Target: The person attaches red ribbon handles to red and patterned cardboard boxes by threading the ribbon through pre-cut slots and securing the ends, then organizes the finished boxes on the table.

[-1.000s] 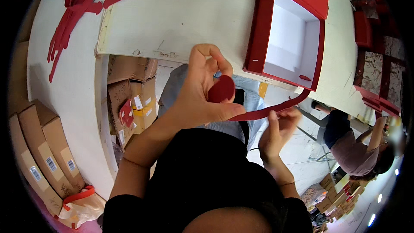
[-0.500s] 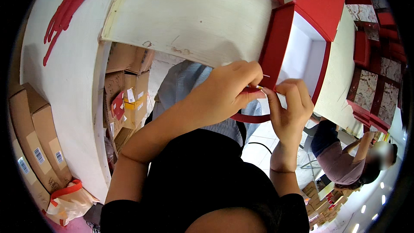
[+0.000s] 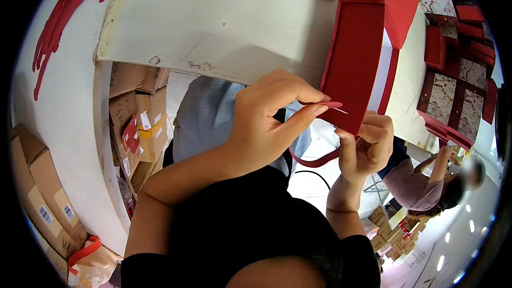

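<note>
A red box (image 3: 354,58) with a white inside lies tilted on the table's right part, lid raised, a broad red side toward me. My left hand (image 3: 272,114) pinches the end of a red ribbon (image 3: 334,104) between thumb and forefinger, against that side. A thin white line shows just beside the fingertips; whether it is a slit I cannot tell. My right hand (image 3: 365,146) is closed around the box's near lower corner, thumb in front, its other fingers curled and partly hidden. Below the box, a ribbon loop (image 3: 317,161) hangs between my hands.
More red ribbon (image 3: 53,37) lies along the far and left parts of the white table (image 3: 213,32). Several red boxes with patterned panels (image 3: 458,85) are stacked at right. Cardboard boxes (image 3: 45,192) stand at left and under the table. A co-worker (image 3: 416,184) is at lower right.
The box has turned so its red side faces me and its inside is mostly hidden. My left hand has parted from my right, keeping the ribbon end; my right hand has moved to the box's corner.
</note>
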Demonstrator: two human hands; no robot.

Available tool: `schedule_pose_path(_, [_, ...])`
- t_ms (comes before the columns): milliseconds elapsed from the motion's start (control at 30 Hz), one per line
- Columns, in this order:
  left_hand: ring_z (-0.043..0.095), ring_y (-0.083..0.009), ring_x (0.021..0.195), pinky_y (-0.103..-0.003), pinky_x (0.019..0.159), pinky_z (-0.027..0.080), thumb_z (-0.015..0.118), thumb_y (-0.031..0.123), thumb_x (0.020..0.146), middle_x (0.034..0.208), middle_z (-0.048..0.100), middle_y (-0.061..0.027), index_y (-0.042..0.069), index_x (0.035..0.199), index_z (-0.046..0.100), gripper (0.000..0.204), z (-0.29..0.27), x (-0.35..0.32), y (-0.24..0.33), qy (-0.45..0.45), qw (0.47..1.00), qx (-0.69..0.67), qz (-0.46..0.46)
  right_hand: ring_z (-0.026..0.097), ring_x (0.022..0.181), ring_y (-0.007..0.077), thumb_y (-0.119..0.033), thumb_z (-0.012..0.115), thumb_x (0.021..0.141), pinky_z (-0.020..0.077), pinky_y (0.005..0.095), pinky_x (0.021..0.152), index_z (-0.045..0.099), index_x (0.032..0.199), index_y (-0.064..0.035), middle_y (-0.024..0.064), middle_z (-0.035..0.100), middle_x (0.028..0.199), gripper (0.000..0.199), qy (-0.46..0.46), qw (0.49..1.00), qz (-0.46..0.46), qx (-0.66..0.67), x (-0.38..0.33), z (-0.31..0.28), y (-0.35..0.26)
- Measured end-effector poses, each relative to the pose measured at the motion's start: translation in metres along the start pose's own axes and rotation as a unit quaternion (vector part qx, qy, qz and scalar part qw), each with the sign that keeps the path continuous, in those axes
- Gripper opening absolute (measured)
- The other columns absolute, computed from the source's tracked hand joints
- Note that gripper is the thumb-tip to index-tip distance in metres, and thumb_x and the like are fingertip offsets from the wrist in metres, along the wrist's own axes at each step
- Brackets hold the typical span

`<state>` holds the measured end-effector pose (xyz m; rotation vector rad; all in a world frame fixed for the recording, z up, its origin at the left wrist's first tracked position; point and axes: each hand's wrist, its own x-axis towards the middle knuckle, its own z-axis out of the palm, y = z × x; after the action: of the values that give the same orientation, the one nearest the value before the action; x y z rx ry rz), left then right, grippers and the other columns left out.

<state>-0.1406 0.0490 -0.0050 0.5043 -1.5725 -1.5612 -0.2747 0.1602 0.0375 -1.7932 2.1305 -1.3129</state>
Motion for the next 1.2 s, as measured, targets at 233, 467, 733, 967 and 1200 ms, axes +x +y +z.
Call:
schedule_pose_path(233, [0.062,-0.0174,0.07,-0.026,0.061,0.047,0.069,-0.004,0.073,0.081,0.064,-0.0092,0.002,0.087,0.068,0.015,-0.007,0.003,0.006,-0.029,0.995,0.091,0.029,0.062,0.068,0.0185,-0.012,0.083,0.063,0.0467,0.0259,0.057,0.057,0.074,-0.0034,0.0076,0.058,0.073,0.029,-0.024,0.998,-0.035,-0.042,0.001,0.002,0.002])
schedule_pose_path(467, [0.062,-0.0185,0.068,-0.026,0.057,0.047,0.069,-0.004,0.07,0.08,0.061,-0.009,0.004,0.089,0.068,0.02,-0.006,0.003,0.003,-0.044,0.984,0.155,0.076,0.061,0.065,0.0184,-0.012,0.083,0.062,0.0457,0.0251,0.056,0.058,0.074,-0.0034,0.0076,0.059,0.073,0.029,-0.011,0.998,-0.04,-0.038,0.001,0.003,0.003])
schedule_pose_path(733, [0.057,-0.0262,0.072,-0.034,0.062,0.046,0.062,0.006,0.069,0.081,0.056,-0.0096,0.001,0.084,0.061,0.015,-0.015,0.018,0.019,-0.179,0.921,0.321,0.127,0.06,0.061,0.0191,-0.008,0.081,0.063,0.0445,0.0257,0.049,0.06,0.075,-0.0024,0.0088,0.058,0.072,0.025,-0.054,0.993,-0.084,-0.068,0.005,0.01,0.004])
schedule_pose_path(967, [0.057,-0.0276,0.072,-0.035,0.062,0.046,0.062,0.004,0.07,0.079,0.056,-0.0107,0.001,0.082,0.059,0.014,-0.018,0.019,0.008,-0.21,0.906,0.347,0.118,0.056,0.058,0.0217,-0.007,0.077,0.066,0.0435,0.0302,0.049,0.06,0.076,-0.0026,0.0081,0.056,0.072,0.02,-0.097,0.987,-0.057,-0.111,0.006,0.017,0.002])
schedule_pose_path(1200, [0.054,-0.0303,0.067,-0.04,0.058,0.044,0.061,0.002,0.075,0.07,0.052,-0.0112,0.004,0.081,0.049,0.013,-0.013,0.012,-0.002,-0.13,0.96,0.244,0.046,0.064,0.075,0.0208,0.003,0.062,0.079,0.0536,0.0291,0.068,0.062,0.092,0.0059,0.014,0.062,0.084,0.013,-0.204,0.954,0.181,0.124,0.033,-0.01,-0.001])
